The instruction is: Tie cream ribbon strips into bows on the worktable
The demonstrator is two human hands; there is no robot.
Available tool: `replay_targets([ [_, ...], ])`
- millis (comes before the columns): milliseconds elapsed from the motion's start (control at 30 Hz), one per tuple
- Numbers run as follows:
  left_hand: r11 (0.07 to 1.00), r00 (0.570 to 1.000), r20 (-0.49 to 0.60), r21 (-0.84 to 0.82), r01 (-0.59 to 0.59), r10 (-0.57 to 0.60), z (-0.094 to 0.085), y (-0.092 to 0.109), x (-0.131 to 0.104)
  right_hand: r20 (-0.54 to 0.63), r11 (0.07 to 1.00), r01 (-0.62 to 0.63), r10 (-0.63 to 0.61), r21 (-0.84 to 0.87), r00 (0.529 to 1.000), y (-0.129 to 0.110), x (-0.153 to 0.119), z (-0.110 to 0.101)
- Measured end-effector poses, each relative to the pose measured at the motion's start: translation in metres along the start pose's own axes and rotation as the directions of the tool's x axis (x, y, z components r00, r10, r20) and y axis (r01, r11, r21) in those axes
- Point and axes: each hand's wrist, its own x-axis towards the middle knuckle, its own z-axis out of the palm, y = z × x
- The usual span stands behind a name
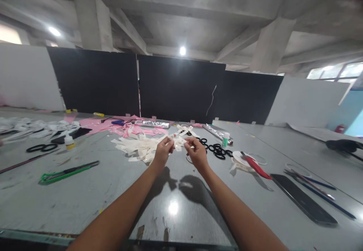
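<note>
Above the grey table, my left hand [162,153] pinches a cream ribbon strip [178,143] between thumb and fingers. My right hand [197,154] faces it a short way off, its thumb and forefinger closed by the strip's other side; what they grip is too small to make out. A loose pile of cream strips [138,147] lies behind and left of my left hand. Just beyond both hands are more crossed cream strips [187,130]. Several black rings [218,152] lie in a heap to the right of my right hand.
On the right are a green-labelled bottle [225,140], a ribbon roll [241,159], a red-handled tool [258,168] and a black phone-like slab [304,198]. On the left lie a green cutter [69,172], black scissors [42,148] and a yellow-labelled bottle [69,142]. Black panels [181,88] stand behind.
</note>
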Motion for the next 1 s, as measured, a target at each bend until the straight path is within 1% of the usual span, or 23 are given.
replay_targets([
  [67,0.996,0.998,0.053,0.078,-0.037,0.033,0.004,-0.001,-0.003,0.057,0.991,0.085,-0.079,-0.106,0.995,0.0,-0.001,0.0],
  [133,0.99,0.994,0.092,0.125,-0.068,0.057,0.007,-0.003,-0.006,0.113,0.973,0.149,-0.13,-0.174,0.985,0.001,-0.002,0.0],
  [233,0.971,0.991,0.107,0.219,-0.1,0.078,0.006,-0.006,-0.007,0.146,0.972,0.148,-0.122,-0.184,0.982,0.006,-0.001,0.0],
  [333,0.957,0.992,0.103,0.277,-0.092,0.066,0.003,-0.006,-0.005,0.183,0.979,0.126,-0.096,-0.159,0.978,0.009,0.001,-0.001],
  [433,0.963,0.99,0.132,0.257,-0.083,0.05,0.003,-0.004,-0.004,0.197,0.992,0.056,-0.031,-0.117,0.98,0.009,0.004,-0.003],
  [467,0.969,0.988,0.147,0.235,-0.08,0.046,0.003,-0.003,-0.005,0.192,0.997,0.011,0.005,-0.08,0.981,0.007,0.005,-0.003],
  [533,0.982,0.985,0.17,0.18,-0.058,0.027,0.005,-0.001,-0.005,0.203,0.994,-0.099,0.087,0.047,0.975,0.005,0.007,-0.003],
  [633,0.993,0.984,0.18,0.121,-0.016,-0.006,0.006,0.001,-0.006,0.302,0.922,-0.277,0.192,0.269,0.934,0.001,0.008,-0.002],
  [700,0.996,0.981,0.195,0.094,0.0,-0.018,0.006,0.001,-0.005,0.362,0.86,-0.367,0.236,0.354,0.902,0.0,0.008,-0.001],
  [733,0.997,0.979,0.204,0.076,0.007,-0.023,0.006,0.0,-0.005,0.374,0.838,-0.394,0.251,0.379,0.893,0.0,0.008,-0.001],
  [833,0.997,0.976,0.211,0.061,0.035,-0.047,0.005,0.0,-0.004,0.343,0.818,-0.407,0.276,0.406,0.898,0.0,0.007,0.0],
  [933,0.99,0.978,0.201,0.137,0.022,-0.05,0.005,0.003,-0.006,0.284,0.873,-0.339,0.245,0.35,0.927,0.003,0.007,0.001],
  [1000,0.986,0.979,0.201,0.166,-0.007,-0.026,0.005,0.005,-0.007,0.285,0.905,-0.294,0.208,0.306,0.936,0.005,0.007,0.0],
])
